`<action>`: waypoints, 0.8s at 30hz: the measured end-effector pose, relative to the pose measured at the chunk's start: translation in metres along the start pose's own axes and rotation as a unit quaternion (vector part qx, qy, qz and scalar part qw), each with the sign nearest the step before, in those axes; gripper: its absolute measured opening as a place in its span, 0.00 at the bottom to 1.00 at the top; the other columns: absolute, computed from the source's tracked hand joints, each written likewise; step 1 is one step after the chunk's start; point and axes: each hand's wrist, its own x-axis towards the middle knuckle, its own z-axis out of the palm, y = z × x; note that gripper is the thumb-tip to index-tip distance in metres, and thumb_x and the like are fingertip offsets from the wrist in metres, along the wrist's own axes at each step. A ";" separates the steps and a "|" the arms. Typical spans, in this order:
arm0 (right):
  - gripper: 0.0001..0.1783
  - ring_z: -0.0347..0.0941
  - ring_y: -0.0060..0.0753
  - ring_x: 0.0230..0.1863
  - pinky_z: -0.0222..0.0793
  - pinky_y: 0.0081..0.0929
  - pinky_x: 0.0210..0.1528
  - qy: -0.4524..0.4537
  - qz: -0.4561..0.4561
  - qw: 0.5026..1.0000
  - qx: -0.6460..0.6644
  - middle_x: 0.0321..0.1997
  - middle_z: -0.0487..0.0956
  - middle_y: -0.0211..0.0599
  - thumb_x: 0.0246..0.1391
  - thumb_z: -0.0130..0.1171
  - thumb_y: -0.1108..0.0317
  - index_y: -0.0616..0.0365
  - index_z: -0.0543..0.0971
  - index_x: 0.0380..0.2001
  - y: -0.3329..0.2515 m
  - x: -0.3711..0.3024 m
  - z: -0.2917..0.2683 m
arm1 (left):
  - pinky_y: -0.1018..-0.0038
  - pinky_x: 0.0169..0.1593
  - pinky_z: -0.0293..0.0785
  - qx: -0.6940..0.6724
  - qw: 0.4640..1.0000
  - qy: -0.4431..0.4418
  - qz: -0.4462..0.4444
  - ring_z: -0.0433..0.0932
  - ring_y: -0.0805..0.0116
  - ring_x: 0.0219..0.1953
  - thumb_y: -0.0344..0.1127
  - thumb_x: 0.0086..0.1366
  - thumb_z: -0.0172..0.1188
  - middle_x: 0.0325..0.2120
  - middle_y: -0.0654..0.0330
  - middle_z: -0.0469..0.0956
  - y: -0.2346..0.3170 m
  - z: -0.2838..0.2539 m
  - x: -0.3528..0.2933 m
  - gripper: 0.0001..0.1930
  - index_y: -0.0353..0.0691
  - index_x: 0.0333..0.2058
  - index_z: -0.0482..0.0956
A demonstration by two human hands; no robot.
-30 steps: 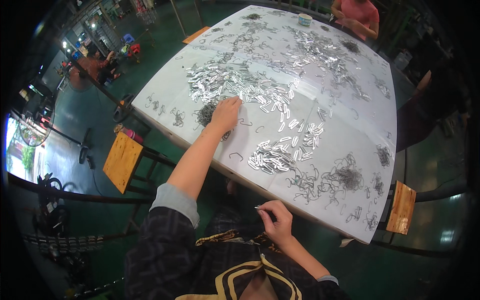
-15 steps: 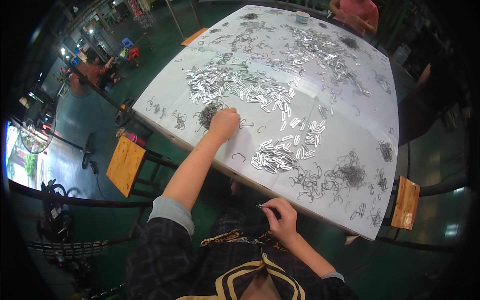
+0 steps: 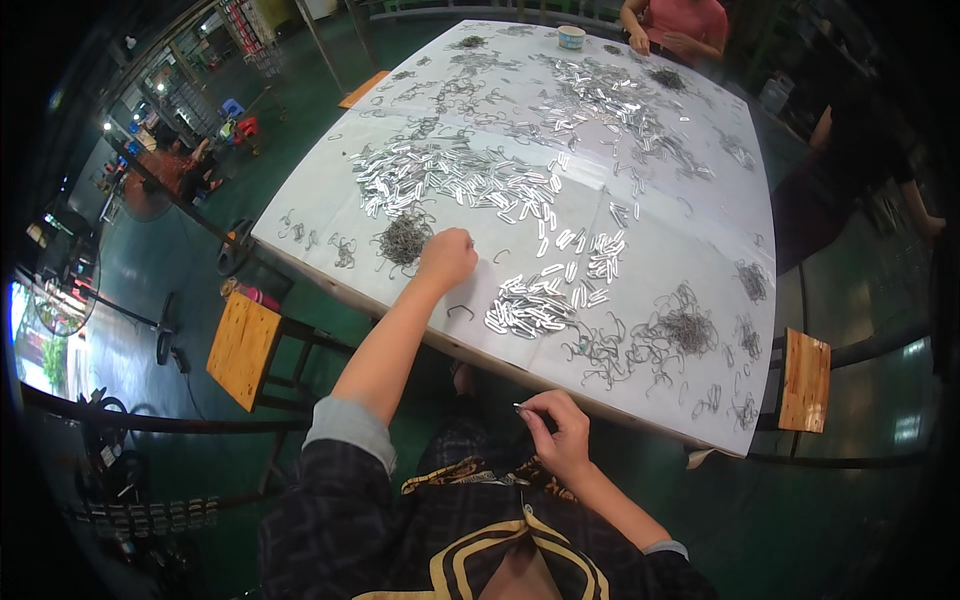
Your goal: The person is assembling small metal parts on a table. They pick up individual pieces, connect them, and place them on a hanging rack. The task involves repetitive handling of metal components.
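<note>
My left hand (image 3: 448, 258) is closed, knuckles up, over the near left part of the table; whatever its fingers hold is hidden. Just left of it lies a tangled heap of thin bent wire hooks (image 3: 403, 240). Between my right thumb and forefinger a small shiny metal piece (image 3: 518, 406) sticks out. That right hand (image 3: 562, 435) hovers off the table's near edge, in front of my body. Beyond my left hand spreads a broad pile of flat silver metal strips (image 3: 450, 178). A smaller pile of strips (image 3: 530, 305) lies to its right.
The white-covered table (image 3: 330, 215) bears more loose hooks (image 3: 690, 328) at the near right. At the far edge stands a small tub (image 3: 571, 38), near a person in a pink top (image 3: 685, 22). Wooden stools flank the table, left (image 3: 243, 348) and right (image 3: 806, 380).
My left hand has drawn away from the wire heap, slightly right and toward me. My right hand keeps its pinch in nearly the same place. The whole view has shifted a little.
</note>
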 end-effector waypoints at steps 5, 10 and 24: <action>0.03 0.75 0.35 0.30 0.69 0.26 0.35 0.029 0.032 0.999 -0.007 0.29 0.78 0.40 0.49 0.61 0.79 0.64 0.78 0.29 0.004 -0.003 0.002 | 0.76 0.32 0.70 -0.442 0.879 -0.072 -0.163 0.74 0.74 0.25 0.32 0.58 0.61 0.24 0.62 0.78 -0.004 -0.027 -0.048 0.07 0.34 0.31 0.78; 0.02 0.73 0.27 0.30 0.68 0.21 0.35 0.040 0.041 0.998 0.004 0.29 0.77 0.37 0.50 0.60 0.79 0.65 0.77 0.29 0.005 -0.001 0.007 | 0.82 0.38 0.66 -0.614 0.768 -0.141 -0.117 0.69 0.82 0.32 0.30 0.63 0.59 0.28 0.69 0.75 0.068 -0.067 -0.138 0.04 0.36 0.34 0.76; 0.04 0.75 0.34 0.30 0.70 0.25 0.35 0.034 0.023 0.999 -0.010 0.29 0.77 0.40 0.49 0.61 0.80 0.64 0.78 0.30 -0.014 -0.007 0.010 | 0.80 0.38 0.64 -0.545 0.830 -0.120 -0.007 0.68 0.78 0.35 0.27 0.63 0.56 0.33 0.64 0.70 0.116 -0.090 -0.189 0.02 0.35 0.32 0.73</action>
